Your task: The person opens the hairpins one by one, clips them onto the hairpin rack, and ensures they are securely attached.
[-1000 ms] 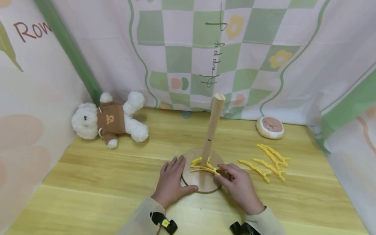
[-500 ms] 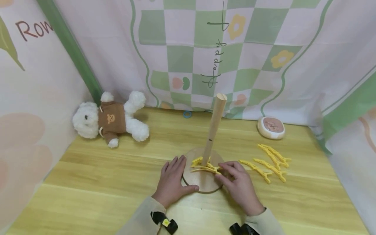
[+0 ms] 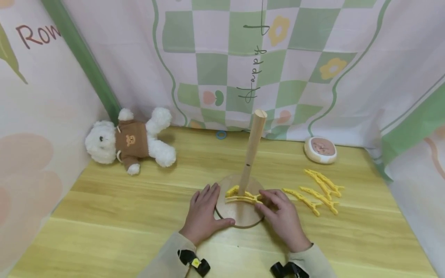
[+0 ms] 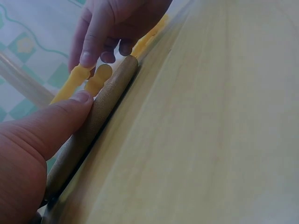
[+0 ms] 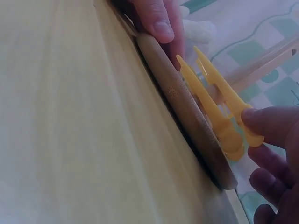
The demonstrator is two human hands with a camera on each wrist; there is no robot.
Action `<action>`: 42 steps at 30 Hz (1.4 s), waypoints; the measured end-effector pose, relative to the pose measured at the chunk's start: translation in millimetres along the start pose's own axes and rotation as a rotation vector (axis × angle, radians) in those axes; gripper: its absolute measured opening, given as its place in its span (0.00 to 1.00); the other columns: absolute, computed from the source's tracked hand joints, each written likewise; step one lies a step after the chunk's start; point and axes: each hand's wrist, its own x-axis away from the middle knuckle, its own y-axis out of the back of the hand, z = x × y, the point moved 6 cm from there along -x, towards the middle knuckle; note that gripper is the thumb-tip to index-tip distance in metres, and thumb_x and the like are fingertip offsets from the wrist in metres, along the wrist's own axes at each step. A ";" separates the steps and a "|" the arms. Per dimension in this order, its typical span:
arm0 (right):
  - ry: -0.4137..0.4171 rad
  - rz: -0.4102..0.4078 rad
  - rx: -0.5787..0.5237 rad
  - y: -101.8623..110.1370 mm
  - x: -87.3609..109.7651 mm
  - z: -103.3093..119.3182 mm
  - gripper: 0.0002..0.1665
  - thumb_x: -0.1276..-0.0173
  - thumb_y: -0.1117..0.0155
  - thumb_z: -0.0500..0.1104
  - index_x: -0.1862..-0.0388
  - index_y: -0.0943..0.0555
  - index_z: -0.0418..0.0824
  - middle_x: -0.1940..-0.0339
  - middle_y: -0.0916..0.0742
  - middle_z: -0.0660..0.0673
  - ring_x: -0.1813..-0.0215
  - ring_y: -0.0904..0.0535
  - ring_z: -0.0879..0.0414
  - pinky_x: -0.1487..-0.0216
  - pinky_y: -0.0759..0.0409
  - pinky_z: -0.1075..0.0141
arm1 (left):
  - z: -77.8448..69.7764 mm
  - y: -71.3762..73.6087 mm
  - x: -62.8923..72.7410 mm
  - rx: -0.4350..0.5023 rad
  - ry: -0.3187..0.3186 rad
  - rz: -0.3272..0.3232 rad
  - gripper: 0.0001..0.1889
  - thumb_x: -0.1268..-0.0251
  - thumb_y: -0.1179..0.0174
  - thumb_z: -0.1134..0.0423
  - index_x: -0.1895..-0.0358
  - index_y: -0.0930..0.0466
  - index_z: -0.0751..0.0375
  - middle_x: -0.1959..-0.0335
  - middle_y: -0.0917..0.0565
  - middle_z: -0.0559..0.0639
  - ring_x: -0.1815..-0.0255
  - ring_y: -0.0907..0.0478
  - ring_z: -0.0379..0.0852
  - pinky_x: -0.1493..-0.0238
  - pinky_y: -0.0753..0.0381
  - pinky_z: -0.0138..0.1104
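A round wooden disc (image 3: 240, 218) lies on the table with a thick wooden post (image 3: 254, 141) standing up from it. My left hand (image 3: 205, 216) rests at the disc's left edge, fingers extended and thumb (image 4: 70, 112) on the near rim. Two slim yellow plastic pieces with forked ends lie one above the other around the foot of the post. Between thumb and finger, my right hand (image 3: 283, 220) pinches the end of the upper yellow piece (image 5: 223, 91). Just under it, the lower yellow piece (image 5: 203, 100) sits close over the disc.
Several more forked yellow pieces (image 3: 321, 197) lie to the right of the disc. Behind them sits a small white device (image 3: 320, 150) with a pinkish top. A plush dog (image 3: 130, 141) in a brown shirt lies at back left. A blue ring (image 3: 221, 134) is by the curtain (image 3: 212, 69).
My right hand has shifted slightly, and the upper yellow piece now lies more level, nearly in line with the lower one. My left hand stays where it was.
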 end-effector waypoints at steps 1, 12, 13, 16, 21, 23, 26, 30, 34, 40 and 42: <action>-0.004 -0.004 -0.006 0.8 0.6 -1.4 0.25 0.46 0.21 0.32 0.47 0.15 0.34 0.55 0.15 0.46 0.58 0.19 0.54 0.58 0.15 0.66 | 0.0 -0.1 -0.2 0.002 0.000 0.001 0.60 0.50 0.34 0.27 0.21 0.45 0.61 0.20 0.43 0.55 0.20 0.49 0.58 0.22 0.57 0.56; 0.008 -0.087 0.034 27.9 14.2 -15.3 0.24 0.50 0.19 0.33 0.52 0.14 0.36 0.55 0.14 0.48 0.59 0.23 0.54 0.57 0.25 0.78 | -1.5 -0.7 -1.0 0.012 0.004 0.017 0.60 0.50 0.35 0.27 0.21 0.46 0.61 0.20 0.44 0.55 0.20 0.50 0.57 0.22 0.57 0.56; 0.009 -0.094 0.042 30.6 15.4 -16.4 0.23 0.50 0.19 0.32 0.52 0.14 0.36 0.56 0.14 0.48 0.60 0.23 0.54 0.56 0.25 0.79 | -1.3 -0.5 -0.9 0.014 0.004 0.015 0.60 0.50 0.35 0.27 0.21 0.45 0.61 0.20 0.44 0.55 0.20 0.50 0.57 0.22 0.57 0.56; 0.001 -0.114 0.064 37.9 18.5 -18.4 0.21 0.49 0.20 0.32 0.54 0.14 0.37 0.57 0.14 0.49 0.60 0.23 0.56 0.56 0.27 0.80 | -0.9 -0.2 -0.4 0.010 0.004 0.008 0.60 0.51 0.35 0.26 0.21 0.45 0.61 0.20 0.43 0.55 0.20 0.50 0.57 0.22 0.57 0.56; 0.000 -0.146 0.086 48.9 23.2 -20.2 0.20 0.51 0.20 0.31 0.57 0.13 0.37 0.60 0.14 0.48 0.61 0.23 0.57 0.57 0.27 0.80 | -0.2 0.1 0.3 0.013 0.005 0.001 0.60 0.51 0.34 0.26 0.21 0.45 0.61 0.20 0.43 0.55 0.20 0.49 0.57 0.22 0.57 0.56; -0.005 -0.162 0.095 53.8 25.1 -21.7 0.20 0.51 0.20 0.30 0.58 0.13 0.36 0.61 0.14 0.48 0.61 0.24 0.58 0.58 0.27 0.80 | 0.0 0.0 0.4 0.015 0.005 0.002 0.60 0.51 0.35 0.26 0.21 0.45 0.61 0.20 0.43 0.55 0.20 0.49 0.57 0.22 0.57 0.56; -0.028 -0.186 0.131 61.6 27.2 -26.3 0.19 0.52 0.20 0.30 0.59 0.13 0.36 0.61 0.14 0.47 0.60 0.25 0.61 0.56 0.29 0.80 | 0.3 -0.2 0.3 0.014 0.002 0.002 0.60 0.51 0.35 0.26 0.21 0.45 0.61 0.20 0.43 0.55 0.20 0.49 0.57 0.22 0.57 0.56; -0.048 -0.211 0.179 72.7 27.3 -34.3 0.17 0.51 0.20 0.31 0.60 0.14 0.35 0.61 0.15 0.45 0.58 0.27 0.64 0.54 0.32 0.75 | 0.9 -0.7 0.4 0.016 0.002 0.003 0.60 0.51 0.35 0.26 0.21 0.45 0.61 0.20 0.43 0.55 0.20 0.49 0.57 0.22 0.57 0.56; -0.064 -0.221 0.231 82.6 27.0 -42.7 0.17 0.50 0.20 0.32 0.60 0.14 0.35 0.62 0.16 0.43 0.60 0.27 0.59 0.57 0.32 0.71 | 1.3 -1.0 0.5 0.018 0.003 0.005 0.60 0.51 0.35 0.25 0.21 0.45 0.61 0.20 0.43 0.55 0.20 0.50 0.57 0.22 0.57 0.56; -0.137 -0.183 0.306 94.5 29.0 -59.1 0.17 0.45 0.21 0.39 0.56 0.13 0.36 0.60 0.16 0.41 0.61 0.26 0.53 0.61 0.31 0.70 | 1.8 -0.9 0.5 0.017 0.004 0.004 0.61 0.51 0.36 0.25 0.21 0.45 0.60 0.20 0.43 0.55 0.20 0.50 0.57 0.22 0.57 0.56; -0.179 -0.152 0.323 98.5 29.7 -64.5 0.19 0.43 0.22 0.41 0.54 0.14 0.35 0.59 0.16 0.39 0.60 0.24 0.49 0.60 0.30 0.66 | 2.0 -1.0 0.4 0.016 0.004 0.003 0.61 0.52 0.36 0.24 0.21 0.45 0.60 0.20 0.43 0.55 0.20 0.50 0.57 0.22 0.57 0.56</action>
